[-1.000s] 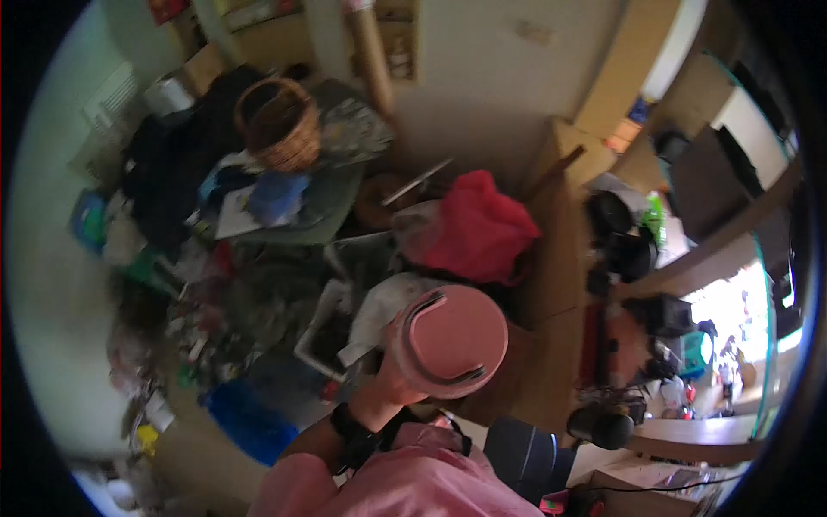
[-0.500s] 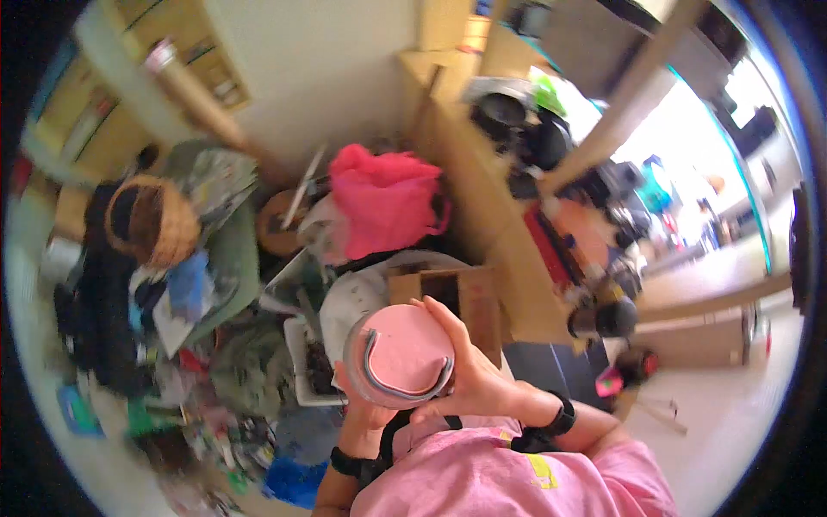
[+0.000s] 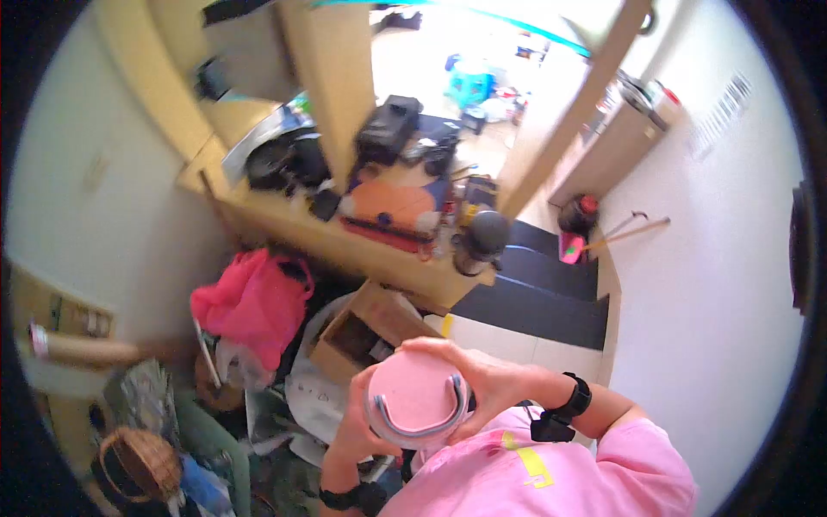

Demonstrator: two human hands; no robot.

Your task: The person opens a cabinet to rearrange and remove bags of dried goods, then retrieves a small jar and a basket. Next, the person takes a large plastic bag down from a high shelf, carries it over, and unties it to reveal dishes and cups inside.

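Note:
Close to my chest I hold a round clear-sided jar with a pink lid (image 3: pixel 412 392), its top facing up at me. A curved grey handle loop lies along the lid's near edge. My left hand (image 3: pixel 355 426) wraps the jar's left side. On the right side, my right hand (image 3: pixel 493 383) curls around it, fingers over the far edge. What the jar contains is hidden beneath the lid.
An open cardboard box (image 3: pixel 357 336) and a bright pink bag (image 3: pixel 256 306) lie ahead to the left. A wicker basket (image 3: pixel 142 465) is at lower left. A dark-topped bottle (image 3: pixel 482 241) stands on a wooden ledge (image 3: pixel 345 246), beside dark steps (image 3: pixel 551 297).
My view has turned to the right, bringing the steps and white wall into sight. Both hands still hold the jar, now slightly lower in view.

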